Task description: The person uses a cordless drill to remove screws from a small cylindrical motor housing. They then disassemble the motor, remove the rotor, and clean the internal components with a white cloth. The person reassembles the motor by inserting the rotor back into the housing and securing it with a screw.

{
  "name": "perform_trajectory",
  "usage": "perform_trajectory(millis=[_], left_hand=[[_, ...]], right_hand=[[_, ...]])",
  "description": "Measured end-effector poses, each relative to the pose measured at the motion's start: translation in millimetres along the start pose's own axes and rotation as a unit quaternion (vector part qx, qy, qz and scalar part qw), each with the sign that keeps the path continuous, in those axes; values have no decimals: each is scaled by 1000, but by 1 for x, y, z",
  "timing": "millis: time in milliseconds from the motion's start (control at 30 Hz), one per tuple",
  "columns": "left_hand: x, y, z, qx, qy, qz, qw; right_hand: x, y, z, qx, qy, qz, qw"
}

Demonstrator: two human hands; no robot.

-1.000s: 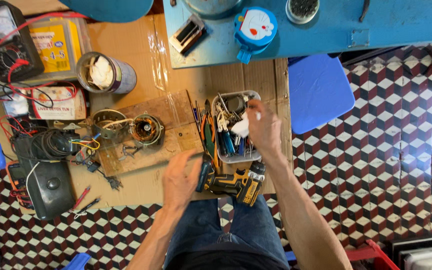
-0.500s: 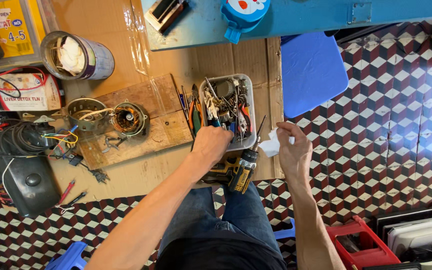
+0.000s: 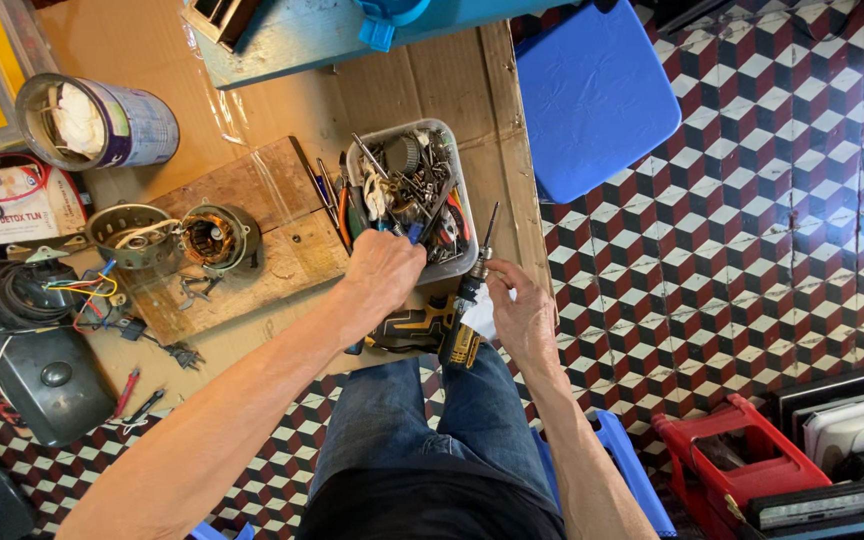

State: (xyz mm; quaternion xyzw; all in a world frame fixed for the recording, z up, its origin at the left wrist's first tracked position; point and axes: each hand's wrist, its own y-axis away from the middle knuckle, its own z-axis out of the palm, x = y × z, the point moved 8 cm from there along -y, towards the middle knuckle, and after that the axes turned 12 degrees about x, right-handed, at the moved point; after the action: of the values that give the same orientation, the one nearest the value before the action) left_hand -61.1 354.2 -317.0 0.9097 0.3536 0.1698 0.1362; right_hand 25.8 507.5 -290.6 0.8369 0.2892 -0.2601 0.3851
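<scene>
Far left: a dark grey casing (image 3: 47, 385) lies on the cardboard sheet (image 3: 282, 100), with a bundle of black cable (image 3: 7, 295) just above it. A tin can (image 3: 102, 122) holding white rag lies on its side near the top left corner.

Left of centre: a wooden board (image 3: 272, 240) carries a motor stator (image 3: 212, 238) with copper windings showing and a round metal housing (image 3: 130, 230) beside it.

Centre: a clear plastic tray (image 3: 457, 190) sits on the cardboard, filled with screws, bits and small tools. Screwdrivers (image 3: 324, 195) lie just beside its left wall. The left hand (image 3: 384, 270) rests at the near edge of the tray, fingers curled inward and closed; whatever they grip is hidden under the hand.

Right of centre: a black and yellow cordless drill (image 3: 464, 320) lies near the person's knees, just below the tray, with a bit pointing up past the tray's right corner. The right hand (image 3: 524, 318) touches the drill body on its right side and holds a white cloth (image 3: 482, 315) against it. The fingers are partly closed around the cloth.

Right: a blue stool (image 3: 592, 95) stands on the patterned tile floor (image 3: 772, 230). A red toolbox (image 3: 732, 465) sits at the lower right.
</scene>
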Motion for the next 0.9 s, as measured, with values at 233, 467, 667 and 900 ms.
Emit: perform_trajectory(millis=[233,467,667,900], left_hand=[[-13,23,-29,87,69,-83,990],[14,-5,-9,144,125,-95,977],[0,-4,2,172,195,-202,944],[-10,-10,4,166,246,-272,916]], right_hand=[[9,4,6,-13,-28,8,999],[8,1,11,-4,-5,-15,1000],[12,-1,16,-12,-6,-27,1000],[15,3,21,-18,-22,-9,1000]])
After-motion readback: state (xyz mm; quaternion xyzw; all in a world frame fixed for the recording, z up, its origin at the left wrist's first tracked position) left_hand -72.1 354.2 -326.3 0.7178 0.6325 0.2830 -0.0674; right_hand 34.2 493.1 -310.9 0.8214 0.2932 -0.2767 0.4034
